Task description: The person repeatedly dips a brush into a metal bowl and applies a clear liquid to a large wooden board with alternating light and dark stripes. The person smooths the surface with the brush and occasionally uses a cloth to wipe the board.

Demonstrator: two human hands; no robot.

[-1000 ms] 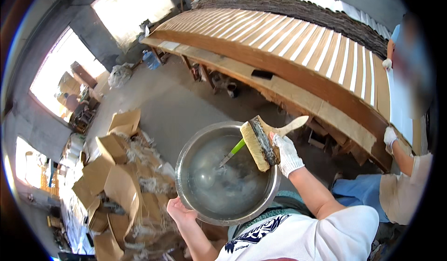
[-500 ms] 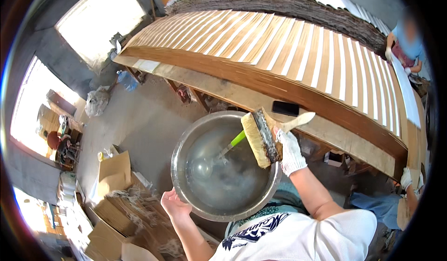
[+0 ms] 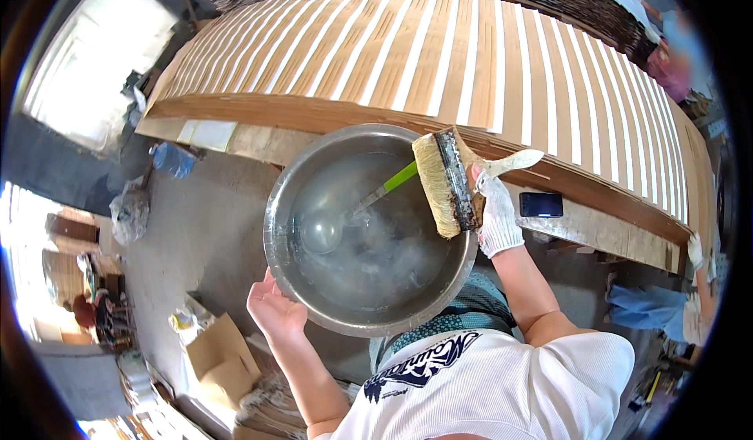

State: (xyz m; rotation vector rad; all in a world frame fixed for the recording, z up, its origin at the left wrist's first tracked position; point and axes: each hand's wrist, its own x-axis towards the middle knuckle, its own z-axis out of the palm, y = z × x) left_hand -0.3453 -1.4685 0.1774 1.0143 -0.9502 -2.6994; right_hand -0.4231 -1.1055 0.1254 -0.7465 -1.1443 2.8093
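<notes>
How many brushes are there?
1. The wide brush is in the gloved right hand, resting on the rim of the metal bowl. More could be hidden behind the bowl or table.
</notes>
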